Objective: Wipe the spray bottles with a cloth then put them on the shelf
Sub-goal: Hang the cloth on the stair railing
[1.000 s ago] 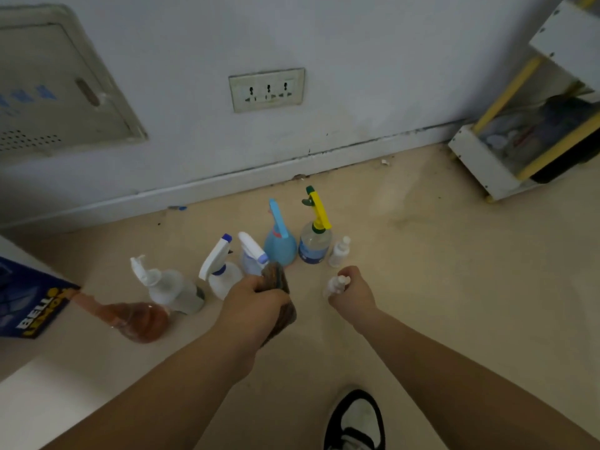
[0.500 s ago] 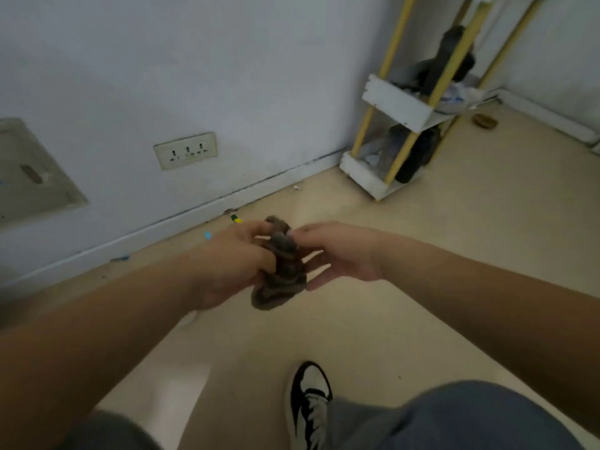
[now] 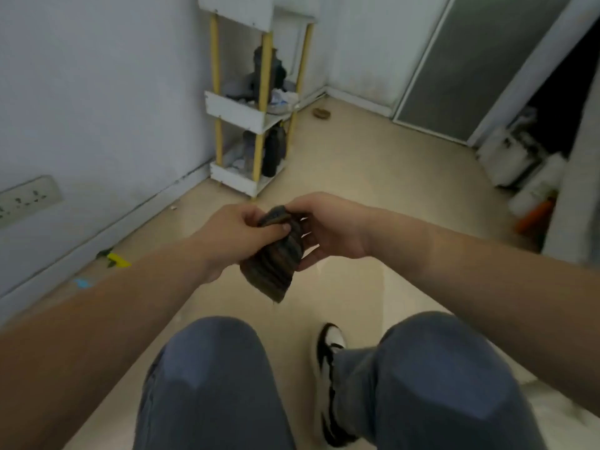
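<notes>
My left hand (image 3: pixel 240 232) pinches a dark brown striped cloth (image 3: pixel 272 271) that hangs bunched in front of my knees. The fingers of my right hand (image 3: pixel 334 228) curl around the cloth's upper end from the other side. No small bottle shows in either hand; the cloth and fingers hide anything inside. Behind my left forearm, by the wall, only a yellow spray trigger tip (image 3: pixel 118 259) and a blue one (image 3: pixel 82 282) are visible. The white shelf (image 3: pixel 237 112) with yellow posts stands against the wall ahead, with dark bottles and clutter on its tiers.
A wall socket (image 3: pixel 29 196) is at the left. A grey door (image 3: pixel 470 66) is at the back right, with white containers (image 3: pixel 516 154) and an orange item (image 3: pixel 535 214) beside it. A small brown object (image 3: pixel 321 112) lies near the corner. My knees and shoe (image 3: pixel 329 352) fill the foreground.
The view has swung right and up, away from the row of spray bottles and towards the shelf. My hands have come together on the cloth; the small white bottle from my right hand is out of sight.
</notes>
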`<state>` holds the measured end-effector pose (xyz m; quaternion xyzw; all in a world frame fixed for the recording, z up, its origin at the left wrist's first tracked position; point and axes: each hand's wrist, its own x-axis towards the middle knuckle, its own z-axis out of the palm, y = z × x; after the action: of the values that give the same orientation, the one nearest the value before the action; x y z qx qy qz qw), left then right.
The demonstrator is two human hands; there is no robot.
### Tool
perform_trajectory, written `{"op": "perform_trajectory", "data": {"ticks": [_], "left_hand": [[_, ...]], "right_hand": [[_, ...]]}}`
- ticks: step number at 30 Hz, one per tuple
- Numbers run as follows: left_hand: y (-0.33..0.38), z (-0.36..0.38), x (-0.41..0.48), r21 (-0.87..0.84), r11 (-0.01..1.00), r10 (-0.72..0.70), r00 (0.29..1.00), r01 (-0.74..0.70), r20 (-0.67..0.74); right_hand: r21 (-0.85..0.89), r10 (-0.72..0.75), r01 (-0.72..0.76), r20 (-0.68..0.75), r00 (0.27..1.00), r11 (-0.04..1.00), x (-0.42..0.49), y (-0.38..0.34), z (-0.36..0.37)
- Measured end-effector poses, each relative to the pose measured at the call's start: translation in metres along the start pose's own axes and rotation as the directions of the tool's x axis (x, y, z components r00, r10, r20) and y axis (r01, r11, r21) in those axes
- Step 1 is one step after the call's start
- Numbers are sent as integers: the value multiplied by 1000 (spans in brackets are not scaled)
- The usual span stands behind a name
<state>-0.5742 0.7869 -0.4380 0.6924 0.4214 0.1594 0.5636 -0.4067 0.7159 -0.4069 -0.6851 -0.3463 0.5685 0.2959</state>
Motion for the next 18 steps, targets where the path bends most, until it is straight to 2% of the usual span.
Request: {"op": "perform_trajectory", "data": {"ticks": [3,6,13,15,18], "left_hand": [[31,38,10,22,998,64,998,-64,20],[71,92,17,43,992,113,985,-119,130],[170,247,41,52,973,182,889,-223,419],[193,293,49,32,980,158,867,-196,473],[224,348,60,-13,992,116,846,-128,520]], "right_hand": [[52,-20,27,-137,990,998,-25,12,-43],[110,-10,46,-306,952,993,-55,30,-94],[149,53,53,-629,776,987,-146,87,-224],[177,90,46,-685,723,983,-166,107,-264],[252,165,16,-680,715,968,-187,127,-313]]}}
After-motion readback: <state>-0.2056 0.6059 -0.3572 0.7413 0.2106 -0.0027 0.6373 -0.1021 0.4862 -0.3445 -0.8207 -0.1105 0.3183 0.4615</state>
